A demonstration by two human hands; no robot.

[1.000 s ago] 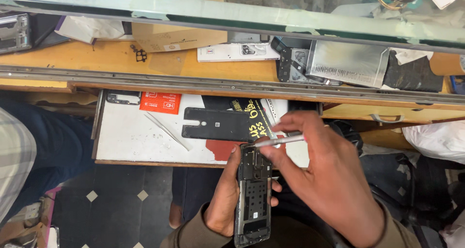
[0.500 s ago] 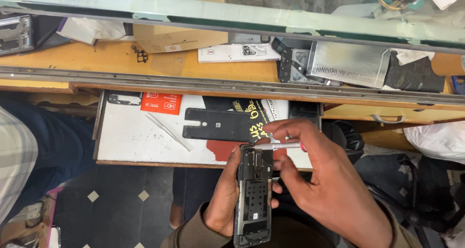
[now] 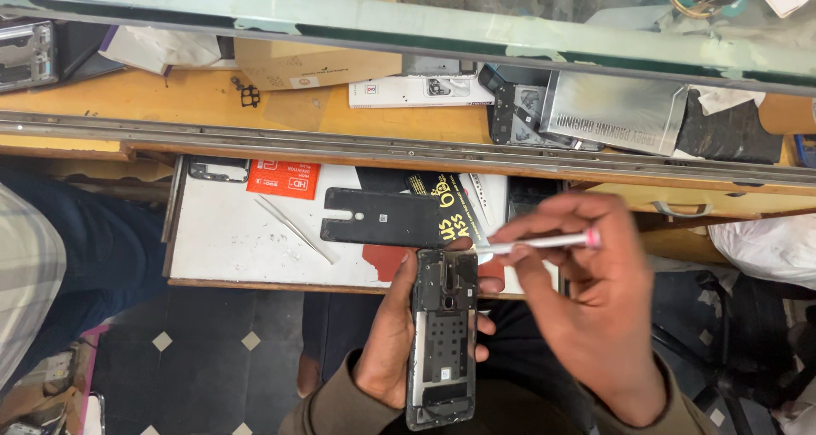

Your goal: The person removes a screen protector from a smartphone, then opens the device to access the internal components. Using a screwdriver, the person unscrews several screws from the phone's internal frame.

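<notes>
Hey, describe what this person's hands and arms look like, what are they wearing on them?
Both hands are bare: no gloves, and no rings or watch that I can see. The left hand and the right hand each come out of a long olive-brown sleeve that ends at the wrist. The cloth looks plain, with no pattern or markings visible. Little of either arm shows above the cuffs.

two hands — left hand (image 3: 387, 350), right hand (image 3: 586, 307) — one opened phone (image 3: 442, 333), one silver tool (image 3: 544, 243), one black back cover (image 3: 382, 217), one pair of tweezers (image 3: 293, 228).

My view: both hands bare — left hand (image 3: 387, 350), right hand (image 3: 595, 316). Olive-brown long sleeves (image 3: 327, 405) reach the wrists — no rings or watch showing.
</notes>
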